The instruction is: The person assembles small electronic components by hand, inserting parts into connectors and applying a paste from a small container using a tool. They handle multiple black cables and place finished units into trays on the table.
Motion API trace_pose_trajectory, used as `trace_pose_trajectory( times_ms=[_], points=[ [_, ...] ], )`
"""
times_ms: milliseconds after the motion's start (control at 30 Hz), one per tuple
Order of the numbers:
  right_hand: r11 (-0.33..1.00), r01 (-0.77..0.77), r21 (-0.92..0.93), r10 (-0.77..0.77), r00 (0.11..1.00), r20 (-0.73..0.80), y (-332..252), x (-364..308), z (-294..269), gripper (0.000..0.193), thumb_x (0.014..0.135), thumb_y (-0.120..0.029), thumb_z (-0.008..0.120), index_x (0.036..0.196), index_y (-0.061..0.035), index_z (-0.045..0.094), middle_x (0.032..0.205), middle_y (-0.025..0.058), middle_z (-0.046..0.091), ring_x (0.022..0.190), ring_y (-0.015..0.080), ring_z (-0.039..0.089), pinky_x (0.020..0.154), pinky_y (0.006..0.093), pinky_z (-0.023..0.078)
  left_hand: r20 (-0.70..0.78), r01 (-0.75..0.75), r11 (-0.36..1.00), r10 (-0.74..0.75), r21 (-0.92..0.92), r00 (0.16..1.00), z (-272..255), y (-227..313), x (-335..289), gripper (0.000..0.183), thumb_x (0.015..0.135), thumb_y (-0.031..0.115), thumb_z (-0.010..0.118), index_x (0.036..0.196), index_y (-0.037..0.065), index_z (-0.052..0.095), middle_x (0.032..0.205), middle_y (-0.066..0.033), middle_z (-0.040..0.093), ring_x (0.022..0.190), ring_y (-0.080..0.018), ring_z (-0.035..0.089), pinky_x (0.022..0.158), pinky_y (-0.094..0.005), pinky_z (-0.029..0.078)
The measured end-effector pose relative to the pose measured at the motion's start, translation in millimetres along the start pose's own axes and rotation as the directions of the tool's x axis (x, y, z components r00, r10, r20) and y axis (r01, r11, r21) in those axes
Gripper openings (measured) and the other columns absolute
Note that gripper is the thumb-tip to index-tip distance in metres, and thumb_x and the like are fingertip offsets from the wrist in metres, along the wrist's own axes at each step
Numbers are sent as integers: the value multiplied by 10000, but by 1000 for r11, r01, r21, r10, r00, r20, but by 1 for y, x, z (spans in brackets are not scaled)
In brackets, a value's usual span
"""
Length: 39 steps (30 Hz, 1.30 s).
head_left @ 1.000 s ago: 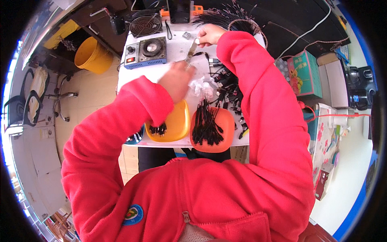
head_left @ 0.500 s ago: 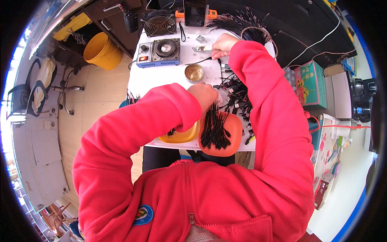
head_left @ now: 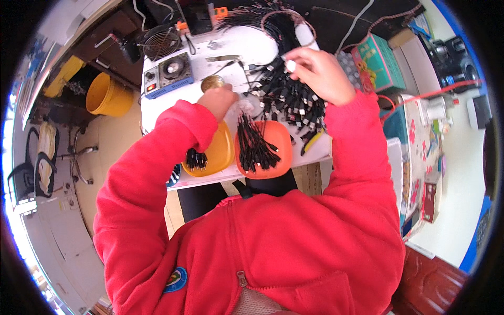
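Note:
My left hand (head_left: 219, 101) is closed beside a small round dish (head_left: 212, 82) of brownish material; what its fingers pinch, if anything, is hidden. My right hand (head_left: 321, 73) hangs above a heap of black cables (head_left: 294, 100) with metal plugs. Its fingers are bent but apart, with white coverings on the tips. A flat metal blade (head_left: 223, 58) lies on the white table beyond the dish. Close to me, an orange bowl (head_left: 285, 142) carries a bundle of black cables (head_left: 255, 147), and a yellow bowl (head_left: 223, 152) holds more short black cable ends (head_left: 196, 159).
A blue and grey heating pot (head_left: 169, 75) and a round fan (head_left: 160, 43) stand at the far left. More black wires (head_left: 262, 21) lie at the back. Yellow-handled pliers (head_left: 312, 142) rest near the right edge. A teal box (head_left: 379, 62) stands beyond; a yellow bucket (head_left: 108, 94) is on the floor.
My right hand has let go of the metal blade, which now lies on the table, and has come over the cable heap. The whole view has shifted; my left hand stays near the dish.

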State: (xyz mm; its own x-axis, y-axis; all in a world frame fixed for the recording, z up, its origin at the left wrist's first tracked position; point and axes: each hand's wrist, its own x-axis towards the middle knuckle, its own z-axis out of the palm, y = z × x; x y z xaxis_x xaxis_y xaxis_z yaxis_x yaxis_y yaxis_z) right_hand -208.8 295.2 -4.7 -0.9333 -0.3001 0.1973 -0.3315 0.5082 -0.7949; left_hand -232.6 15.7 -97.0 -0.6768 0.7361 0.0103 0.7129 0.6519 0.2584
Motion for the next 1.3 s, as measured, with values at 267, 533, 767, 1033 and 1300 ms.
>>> trace_pose_trajectory(
  times_ms=[267,533,767,1033,1300],
  points=[
    [843,-433,319,518,812,-268,19,-199,15,173,956,-74,533,1072,18,622,867,87,701,776,110,666,645,241,505,-339,88,920,-227,-381,913,-36,-19,5,127,770,74,613,846,11,693,774,-178,637,713,-342,650,679,-399,514],
    [904,-376,202,426,820,-382,37,-230,46,179,898,-39,564,1050,17,640,819,152,699,708,204,692,667,302,534,-188,211,829,-350,-518,918,-66,0,2,207,740,128,776,860,2,664,729,-73,653,612,-131,599,603,-284,487],
    [958,-267,-104,218,914,-344,31,-225,58,222,828,-65,559,1021,-54,668,829,198,665,773,365,661,695,427,524,138,-294,949,308,-111,941,-5,-30,3,627,646,0,729,1252,110,609,1031,-193,630,1004,-361,592,906,-443,459],
    [881,-447,-153,366,851,-377,26,-260,54,183,837,-154,538,939,-73,667,818,182,665,790,378,648,732,478,514,188,-69,962,121,-263,975,4,-66,37,489,562,-81,775,1028,16,663,942,-144,643,827,-292,649,689,-352,531],
    [864,-450,-225,334,847,-414,24,-269,50,189,835,-140,531,938,-67,671,822,176,668,788,372,652,719,472,522,-108,61,998,-58,25,992,-37,-65,29,343,693,-75,703,1020,11,646,958,-160,664,812,-284,662,686,-328,520]
  ],
)
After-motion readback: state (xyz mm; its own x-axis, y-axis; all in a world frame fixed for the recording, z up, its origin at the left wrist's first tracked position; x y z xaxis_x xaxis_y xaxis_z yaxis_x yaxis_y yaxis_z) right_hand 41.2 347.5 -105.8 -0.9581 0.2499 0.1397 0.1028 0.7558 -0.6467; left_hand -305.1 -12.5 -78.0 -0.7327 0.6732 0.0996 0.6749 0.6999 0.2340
